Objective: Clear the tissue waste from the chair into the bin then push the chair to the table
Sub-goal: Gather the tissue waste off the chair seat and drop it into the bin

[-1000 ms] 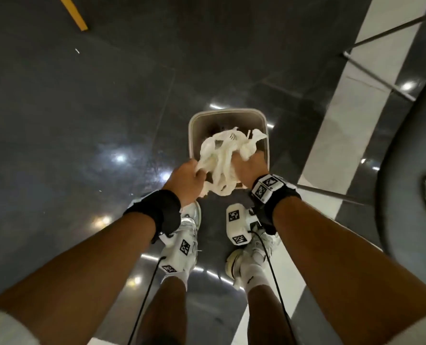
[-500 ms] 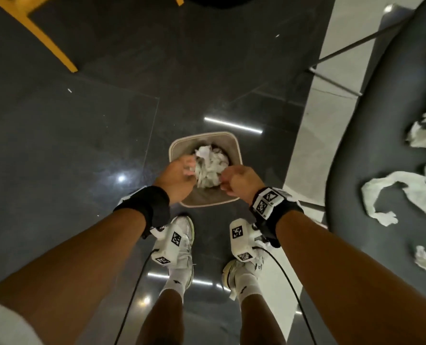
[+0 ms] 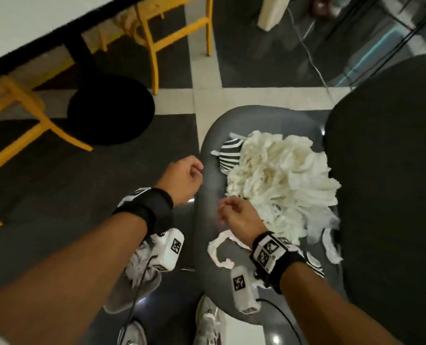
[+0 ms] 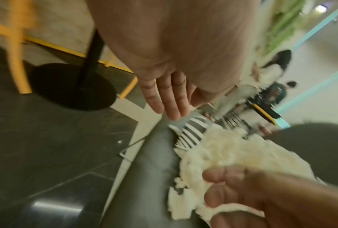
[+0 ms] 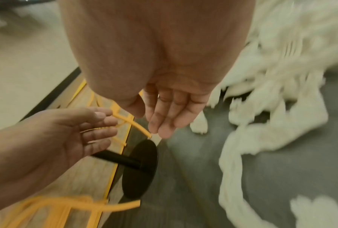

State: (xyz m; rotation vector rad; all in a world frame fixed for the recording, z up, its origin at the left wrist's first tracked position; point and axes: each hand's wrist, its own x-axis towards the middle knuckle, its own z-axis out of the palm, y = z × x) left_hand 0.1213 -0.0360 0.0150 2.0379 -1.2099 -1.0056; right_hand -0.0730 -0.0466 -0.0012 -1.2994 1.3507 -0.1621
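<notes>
A big heap of white tissue waste (image 3: 274, 180) lies on the dark grey chair seat (image 3: 207, 235), with a loose strip (image 3: 218, 250) nearer me. My left hand (image 3: 194, 174) hovers at the seat's left edge, fingers relaxed and empty. My right hand (image 3: 225, 207) hangs just above the seat, beside the heap's near edge, holding nothing. In the left wrist view the fingers (image 4: 164, 98) are straight above the seat edge (image 4: 154, 169). The right wrist view shows my fingers (image 5: 168, 117) loose beside the tissue (image 5: 271, 108). The bin, with tissue (image 3: 138, 267) in it, is mostly hidden under my left wrist.
The chair's black backrest (image 3: 386, 170) stands at the right. A white table (image 3: 20, 21) on a black pedestal base (image 3: 110, 110) is at the upper left, with yellow chairs (image 3: 162, 43) around it. A black-and-white striped piece (image 3: 229, 155) lies at the heap's far edge.
Both hands let the tissue bundle go into the bin, then swung right and up to the chair. My view turned from the bin to the chair seat.
</notes>
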